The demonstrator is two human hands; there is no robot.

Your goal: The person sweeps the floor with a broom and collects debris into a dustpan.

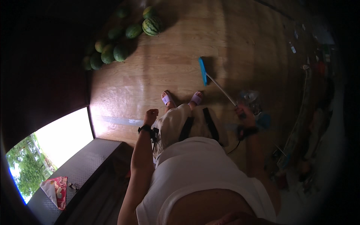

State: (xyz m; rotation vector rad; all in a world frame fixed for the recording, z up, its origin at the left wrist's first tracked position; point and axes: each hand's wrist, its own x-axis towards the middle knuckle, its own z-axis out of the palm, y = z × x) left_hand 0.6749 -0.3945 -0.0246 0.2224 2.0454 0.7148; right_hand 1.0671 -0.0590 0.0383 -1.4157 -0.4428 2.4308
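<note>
Broom (220,88) is in the right hand (245,113), fingers wrapped round the handle (228,96), blue head (203,71) well in from the floor's (168,63) edges, left hand (151,115) released, loosely curled; broom looks light, stiff, so hold high on the handle.

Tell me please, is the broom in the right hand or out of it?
In it: the right hand is closed around the broom's pale stick, whose far end carries the blue head.
</note>
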